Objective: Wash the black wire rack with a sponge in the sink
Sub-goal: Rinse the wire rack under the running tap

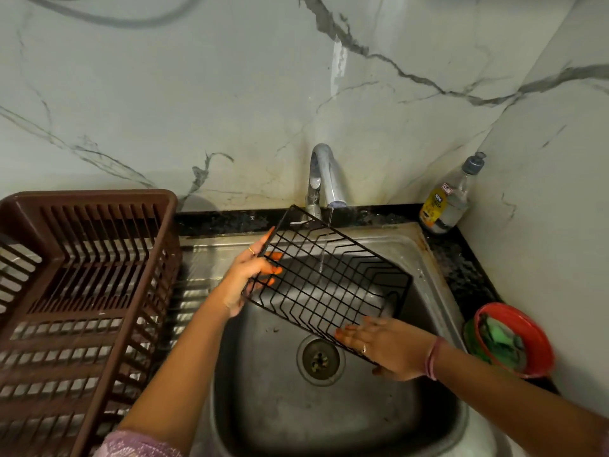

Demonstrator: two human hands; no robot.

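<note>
The black wire rack (pixel 329 275) is held tilted over the steel sink (pixel 425 258), under a thin stream of water from the tap (pixel 324 176). My left hand (pixel 250 275) grips the rack's left edge, fingers curled through the wires. My right hand (pixel 392 344) lies with straight fingers against the rack's lower right edge, its thumb under the frame. A green sponge (pixel 501 341) sits in a red bowl (pixel 537 338) on the counter at the right.
A brown plastic dish basket (pixel 82 291) stands on the drainboard at the left. A soap bottle (pixel 451 196) stands in the back right corner. The sink's drain (pixel 320 360) lies below the rack. Marble walls close in behind and at the right.
</note>
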